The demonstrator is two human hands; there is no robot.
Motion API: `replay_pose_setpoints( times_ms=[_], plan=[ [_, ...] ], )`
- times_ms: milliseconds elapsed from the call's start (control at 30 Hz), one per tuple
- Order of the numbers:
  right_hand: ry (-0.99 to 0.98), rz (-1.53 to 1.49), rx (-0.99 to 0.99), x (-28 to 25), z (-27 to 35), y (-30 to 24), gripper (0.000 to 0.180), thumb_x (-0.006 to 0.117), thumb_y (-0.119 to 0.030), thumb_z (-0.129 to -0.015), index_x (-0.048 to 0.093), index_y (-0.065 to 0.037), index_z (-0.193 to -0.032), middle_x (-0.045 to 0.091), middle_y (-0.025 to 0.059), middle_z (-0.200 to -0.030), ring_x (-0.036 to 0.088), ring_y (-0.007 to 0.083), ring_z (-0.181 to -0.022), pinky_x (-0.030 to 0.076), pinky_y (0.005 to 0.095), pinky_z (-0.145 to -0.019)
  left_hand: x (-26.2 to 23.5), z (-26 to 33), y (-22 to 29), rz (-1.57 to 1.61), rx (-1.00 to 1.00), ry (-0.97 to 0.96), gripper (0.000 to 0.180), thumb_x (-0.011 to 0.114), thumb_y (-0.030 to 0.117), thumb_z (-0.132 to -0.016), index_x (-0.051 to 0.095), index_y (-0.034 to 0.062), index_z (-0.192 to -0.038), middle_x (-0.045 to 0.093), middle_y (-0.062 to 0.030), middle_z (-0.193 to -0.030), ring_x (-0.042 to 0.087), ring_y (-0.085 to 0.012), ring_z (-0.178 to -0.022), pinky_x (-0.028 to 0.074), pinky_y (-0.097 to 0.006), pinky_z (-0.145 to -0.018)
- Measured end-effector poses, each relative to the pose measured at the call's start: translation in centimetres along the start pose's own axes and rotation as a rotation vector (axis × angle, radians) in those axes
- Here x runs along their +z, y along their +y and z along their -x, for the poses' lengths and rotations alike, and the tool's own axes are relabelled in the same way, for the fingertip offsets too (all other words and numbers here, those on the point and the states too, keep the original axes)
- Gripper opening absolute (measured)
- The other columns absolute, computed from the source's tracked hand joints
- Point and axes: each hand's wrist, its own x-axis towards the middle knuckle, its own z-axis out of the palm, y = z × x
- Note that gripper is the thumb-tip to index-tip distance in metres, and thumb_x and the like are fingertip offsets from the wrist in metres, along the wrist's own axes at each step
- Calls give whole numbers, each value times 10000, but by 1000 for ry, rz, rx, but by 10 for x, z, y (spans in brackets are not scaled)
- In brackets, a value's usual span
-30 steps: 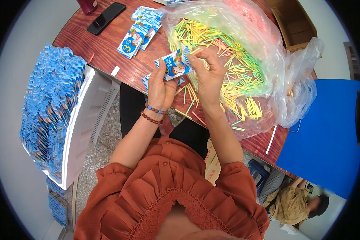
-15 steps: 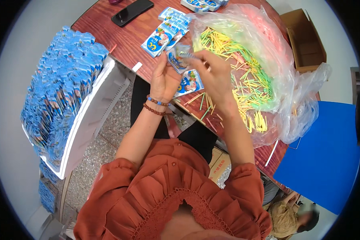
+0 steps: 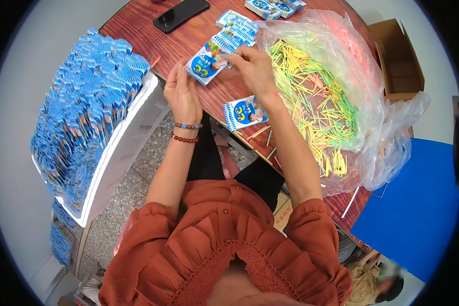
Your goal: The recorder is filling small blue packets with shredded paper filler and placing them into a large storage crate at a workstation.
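My right hand reaches over the table, thumb and forefinger pinched at the right edge of a blue-and-white printed packet. That packet is the nearest of an overlapping row of similar packets. Close to its left edge is my left hand, palm turned inward and fingers extended, with nothing visible in it. Another packet lies apart near the table's front edge. Right of my right hand, thin yellow, green and pink sticks lie in and around a clear plastic bag.
A white crate full of blue packets stands at the left. A black phone and more packets lie at the table's far side. On the right are a cardboard box, a blue panel and another person.
The packet held between my hands is no longer there. My left hand has moved left with its fingers straightened; my right hand has shifted up and left to the row's nearest packet. The view has shifted slightly.
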Motion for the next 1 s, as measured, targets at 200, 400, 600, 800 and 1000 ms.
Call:
replay_pose_setpoints(
  times_ms=[200,400,600,800,1000],
  plan=[
    [54,345,98,7,-19,24,229,678,-257,-837,706,-31,-854,665,80,-680,625,179,-632,464,321,-596,4,13,-1,-449,177,44,256,623,177,-938,614,11,-1133,619,-40,-1078,559,-123,-974,444,-273,-858],
    [112,213,52,-47,14,34,229,662,-242,-857,681,-24,-924,648,72,-701,594,134,-622,464,285,-597,21,54,5,-1489,488,-542,303,778,241,-718,606,89,-916,560,-90,-903,519,-297,-973,329,-456,-865],
    [-167,141,286,-73,73,26,233,679,-172,-839,660,-5,-1000,650,52,-732,598,130,-647,470,275,-606,25,56,-4,-1733,418,-621,303,784,270,-712,581,93,-853,562,-61,-895,525,-267,-976,322,-439,-835],
    [-114,323,100,-72,75,37,293,717,-208,-800,658,-11,-1009,670,112,-868,637,182,-743,491,306,-654,22,48,-8,-1621,654,-683,187,750,254,-759,652,95,-768,600,-8,-832,541,-210,-896,312,-411,-838],
    [-41,68,21,-73,70,50,183,701,-154,-834,651,-19,-947,656,67,-890,619,128,-818,488,283,-717,24,40,-2,-1285,719,-662,125,743,187,-771,711,95,-850,655,-16,-899,567,-200,-954,296,-390,-895]
  ],
)
